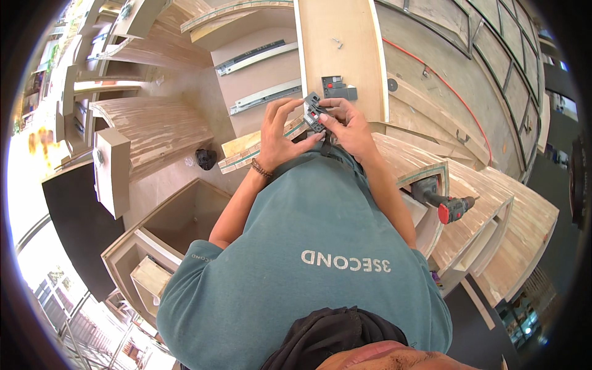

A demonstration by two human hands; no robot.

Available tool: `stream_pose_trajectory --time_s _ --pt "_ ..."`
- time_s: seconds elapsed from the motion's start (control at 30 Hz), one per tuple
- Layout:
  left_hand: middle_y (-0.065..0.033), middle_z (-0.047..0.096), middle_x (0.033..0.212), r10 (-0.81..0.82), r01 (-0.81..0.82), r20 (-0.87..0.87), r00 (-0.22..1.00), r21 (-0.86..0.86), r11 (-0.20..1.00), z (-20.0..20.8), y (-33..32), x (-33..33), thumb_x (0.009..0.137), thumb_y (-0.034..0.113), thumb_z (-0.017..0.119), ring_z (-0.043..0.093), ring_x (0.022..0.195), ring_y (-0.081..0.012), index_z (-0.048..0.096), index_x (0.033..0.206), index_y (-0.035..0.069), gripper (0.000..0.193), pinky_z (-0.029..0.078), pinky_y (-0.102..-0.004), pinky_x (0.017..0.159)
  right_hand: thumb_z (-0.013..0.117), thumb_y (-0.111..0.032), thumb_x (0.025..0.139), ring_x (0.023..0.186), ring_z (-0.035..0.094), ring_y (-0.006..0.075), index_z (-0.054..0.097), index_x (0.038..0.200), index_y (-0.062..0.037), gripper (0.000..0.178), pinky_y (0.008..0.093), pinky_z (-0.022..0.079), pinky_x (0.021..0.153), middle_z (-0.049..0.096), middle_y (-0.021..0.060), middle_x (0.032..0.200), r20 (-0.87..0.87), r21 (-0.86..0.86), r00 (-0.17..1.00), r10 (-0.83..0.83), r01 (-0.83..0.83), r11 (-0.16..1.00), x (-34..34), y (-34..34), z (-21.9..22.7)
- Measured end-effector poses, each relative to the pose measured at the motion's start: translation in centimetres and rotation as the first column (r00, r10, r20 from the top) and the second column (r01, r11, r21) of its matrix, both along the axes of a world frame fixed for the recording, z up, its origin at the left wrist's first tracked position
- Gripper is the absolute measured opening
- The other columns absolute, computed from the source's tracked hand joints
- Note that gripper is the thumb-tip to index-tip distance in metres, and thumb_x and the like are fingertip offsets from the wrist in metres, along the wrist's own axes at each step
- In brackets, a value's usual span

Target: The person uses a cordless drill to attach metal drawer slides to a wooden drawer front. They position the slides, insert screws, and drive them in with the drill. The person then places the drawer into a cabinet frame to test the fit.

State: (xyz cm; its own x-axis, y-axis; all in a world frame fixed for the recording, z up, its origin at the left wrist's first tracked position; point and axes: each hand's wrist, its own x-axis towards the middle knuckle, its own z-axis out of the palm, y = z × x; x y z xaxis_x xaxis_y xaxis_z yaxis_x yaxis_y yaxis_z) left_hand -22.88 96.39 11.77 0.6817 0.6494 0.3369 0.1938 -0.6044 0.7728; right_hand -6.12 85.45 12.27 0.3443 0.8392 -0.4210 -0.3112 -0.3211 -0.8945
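In front of my waist I hold a small dark grey plastic fitting with a red tab (312, 116), of the sort used on drawer slides. My left hand (279, 131) curves around its left side, with fingertips and thumb touching its edges. My right hand (351, 128) pinches it from the right, the thumb lying on its face beside the red tab. Just beyond, a similar grey fitting with a red part (333, 86) lies on a pale wooden panel (317, 31). A few small screws (337, 43) rest farther up that panel.
Left of the panel, metal drawer slides (265, 95) are fixed on a cabinet board. A cordless drill (453, 208) lies on curved wooden cabinets at my right. A red hose (453, 86) crosses the floor beside black metal frames. An open wooden box (188, 216) stands at left.
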Motion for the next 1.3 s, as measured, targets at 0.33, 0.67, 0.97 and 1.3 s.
stream_pose_trajectory --time_s 0.33,0.67,0.97,1.3 --pt "-0.0106 0.059 0.135 -0.07 0.09 -0.173 0.982 0.114 0.989 -1.0 1.5 0.7 0.072 0.03 0.086 0.056 0.123 -0.032 0.056 0.141 0.01 0.077 0.047 -0.0435 0.104 0.072 -0.018 0.094 0.076 0.071 0.0224 0.068 0.12 -0.0094 0.027 0.0357 0.055 0.067 0.074 0.0125 0.091 0.613 -0.002 0.776 -0.149 0.19 0.982 -0.4 1.9 -0.1" --pt "-0.0124 0.054 0.139 -0.103 0.119 -0.18 0.978 0.082 0.989 -2.1 1.5 0.8 0.073 0.024 0.085 0.056 0.121 -0.0317 0.061 0.136 0.009 0.069 0.05 -0.0434 0.101 0.074 -0.015 0.091 0.082 0.073 0.024 0.069 0.12 -0.0085 0.03 0.0356 0.056 0.068 0.066 0.0118 0.105 0.704 0.01 0.706 -0.079 0.102 0.995 -1.9 0.1 -0.3" --pt "-0.0099 0.054 0.138 -0.165 0.185 -0.22 0.961 0.072 0.98 -1.7 1.7 0.7 0.073 0.028 0.085 0.056 0.122 -0.0308 0.066 0.125 0.015 0.057 0.05 -0.0434 0.102 0.073 -0.01 0.089 0.077 0.072 0.0227 0.071 0.111 -0.002 0.023 0.0331 0.056 0.068 0.072 0.0141 0.095 0.552 -0.003 0.834 -0.026 0.033 0.999 -0.9 -0.7 0.4" --pt "-0.011 0.055 0.136 -0.132 0.165 -0.241 0.962 0.12 0.979 -1.0 1.7 0.8 0.071 0.028 0.088 0.055 0.123 -0.0345 0.067 0.125 0.016 0.059 0.05 -0.045 0.101 0.071 -0.009 0.091 0.079 0.073 0.0248 0.072 0.113 0.0012 0.024 0.0337 0.059 0.072 0.07 0.0179 0.098 0.534 -0.027 0.838 -0.113 0.15 0.988 -1.2 -0.8 -0.1"
